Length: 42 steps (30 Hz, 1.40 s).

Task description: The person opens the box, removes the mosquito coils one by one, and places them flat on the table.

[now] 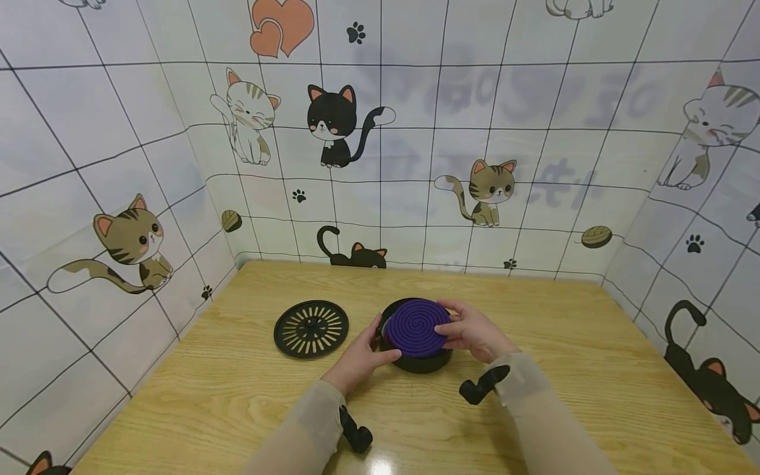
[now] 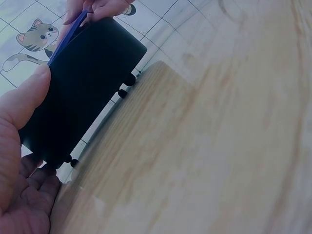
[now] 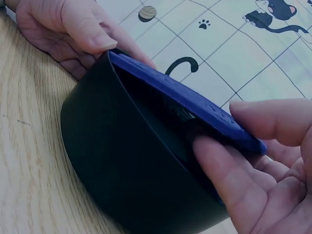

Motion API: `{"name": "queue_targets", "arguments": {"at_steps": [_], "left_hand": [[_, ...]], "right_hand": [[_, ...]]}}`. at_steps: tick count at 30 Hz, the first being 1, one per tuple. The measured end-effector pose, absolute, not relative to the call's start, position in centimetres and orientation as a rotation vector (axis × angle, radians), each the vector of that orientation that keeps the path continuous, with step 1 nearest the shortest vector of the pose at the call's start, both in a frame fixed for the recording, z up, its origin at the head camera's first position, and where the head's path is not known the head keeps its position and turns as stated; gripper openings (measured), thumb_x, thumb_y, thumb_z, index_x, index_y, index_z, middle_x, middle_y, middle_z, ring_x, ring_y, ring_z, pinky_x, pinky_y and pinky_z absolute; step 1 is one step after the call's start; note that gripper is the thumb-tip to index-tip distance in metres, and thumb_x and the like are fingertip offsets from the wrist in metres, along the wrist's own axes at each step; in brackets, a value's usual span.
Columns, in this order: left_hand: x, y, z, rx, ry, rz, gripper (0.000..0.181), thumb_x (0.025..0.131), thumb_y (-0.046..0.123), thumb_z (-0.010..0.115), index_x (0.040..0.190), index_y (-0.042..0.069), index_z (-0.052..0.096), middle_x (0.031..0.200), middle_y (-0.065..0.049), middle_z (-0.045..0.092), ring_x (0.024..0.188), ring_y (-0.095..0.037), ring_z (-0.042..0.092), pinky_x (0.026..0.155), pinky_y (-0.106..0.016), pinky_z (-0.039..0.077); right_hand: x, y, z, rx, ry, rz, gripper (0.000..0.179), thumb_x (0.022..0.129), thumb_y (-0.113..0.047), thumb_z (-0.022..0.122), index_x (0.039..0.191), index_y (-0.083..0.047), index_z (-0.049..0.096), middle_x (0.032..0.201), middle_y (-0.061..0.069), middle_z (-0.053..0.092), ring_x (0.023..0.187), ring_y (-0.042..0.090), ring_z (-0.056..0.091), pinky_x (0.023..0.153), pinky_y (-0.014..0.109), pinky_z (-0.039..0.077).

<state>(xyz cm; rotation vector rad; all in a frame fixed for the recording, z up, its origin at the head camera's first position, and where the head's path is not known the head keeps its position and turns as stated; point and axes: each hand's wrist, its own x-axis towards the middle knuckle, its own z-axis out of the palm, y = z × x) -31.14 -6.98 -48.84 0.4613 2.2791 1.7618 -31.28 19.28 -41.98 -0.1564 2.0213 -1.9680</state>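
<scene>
- Head view: the right hand (image 1: 475, 333) is pinching the purple coil (image 1: 415, 328) at its right edge, between thumb and fingers.
- The left hand (image 1: 359, 358) is curling round the black pot (image 1: 424, 364), thumb at the rim.
- The coil is slanting over the pot's mouth, spiral face pointing up, its breadth sloping upward toward the right hand.
- The slotted lid (image 1: 311, 324) is lying on the table (image 1: 178, 415).

sleeves (image 1: 297, 429): long, pale beige; wrist cameras (image 1: 357, 438): black; hands (image 1: 359, 358): bare
</scene>
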Motion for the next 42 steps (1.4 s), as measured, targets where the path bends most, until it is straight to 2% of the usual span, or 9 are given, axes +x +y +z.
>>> {"name": "queue_targets", "arguments": {"at_steps": [3, 6, 13, 21, 32, 42], "left_hand": [[-31.3, -6.9, -48.8, 0.447, 2.27, 1.763, 0.1, 0.082, 0.037, 0.077, 0.156, 0.019, 0.012, 0.158, -0.011, 0.018, 0.142, -0.035, 0.025, 0.113, -0.05, 0.023], [-31.2, -7.0, -48.8, 0.444, 2.277, 1.754, 0.101, 0.081, 0.04, 0.077, 0.156, 0.02, 0.013, 0.158, -0.011, 0.018, 0.142, -0.035, 0.025, 0.113, -0.05, 0.023], [-29.8, -6.9, -46.6, 0.445, 2.243, 1.774, 0.098, 0.083, 0.034, 0.076, 0.156, 0.015, 0.014, 0.158, -0.014, 0.018, 0.141, -0.038, 0.024, 0.113, -0.05, 0.023], [-31.0, -7.0, -48.4, 0.454, 2.246, 1.785, 0.1, 0.081, 0.041, 0.077, 0.156, 0.025, 0.013, 0.159, -0.009, 0.017, 0.142, -0.034, 0.024, 0.113, -0.049, 0.023], [-30.9, -7.0, -48.6, 0.468, 2.24, 1.791, 0.1, 0.081, 0.041, 0.077, 0.156, 0.025, 0.013, 0.159, -0.008, 0.016, 0.143, -0.032, 0.023, 0.114, -0.047, 0.024], [-31.0, -7.0, -48.7, 0.451, 2.222, 1.798, 0.101, 0.081, 0.041, 0.077, 0.156, 0.023, 0.012, 0.159, -0.008, 0.015, 0.143, -0.033, 0.022, 0.114, -0.046, 0.022]], "right_hand": [[-31.2, 19.1, -41.9, -0.166, 2.009, -1.973, 0.076, 0.09, 0.002, 0.062, 0.153, -0.003, 0.019, 0.13, 0.025, 0.052, 0.091, 0.022, 0.068, 0.078, 0.036, 0.057], [-31.1, 19.0, -41.9, -0.155, 1.991, -1.998, 0.075, 0.091, 0.004, 0.06, 0.153, -0.003, 0.018, 0.131, 0.028, 0.051, 0.093, 0.021, 0.068, 0.08, 0.036, 0.056], [-30.9, 18.9, -41.9, -0.179, 1.963, -2.006, 0.077, 0.092, 0.007, 0.058, 0.154, -0.004, 0.014, 0.14, 0.032, 0.04, 0.098, 0.021, 0.066, 0.083, 0.037, 0.055], [-30.9, 18.1, -41.9, -0.104, 1.974, -2.03, 0.077, 0.091, 0.003, 0.062, 0.154, -0.005, 0.017, 0.134, 0.031, 0.048, 0.093, 0.023, 0.068, 0.08, 0.039, 0.056], [-30.6, 17.6, -42.2, 0.005, 1.954, -2.132, 0.074, 0.089, 0.009, 0.06, 0.152, -0.005, 0.023, 0.129, 0.028, 0.047, 0.08, 0.021, 0.069, 0.068, 0.032, 0.058], [-30.6, 18.0, -42.6, 0.012, 1.91, -2.201, 0.074, 0.088, 0.011, 0.059, 0.151, -0.005, 0.023, 0.117, 0.02, 0.056, 0.08, 0.019, 0.068, 0.067, 0.029, 0.058]]}}
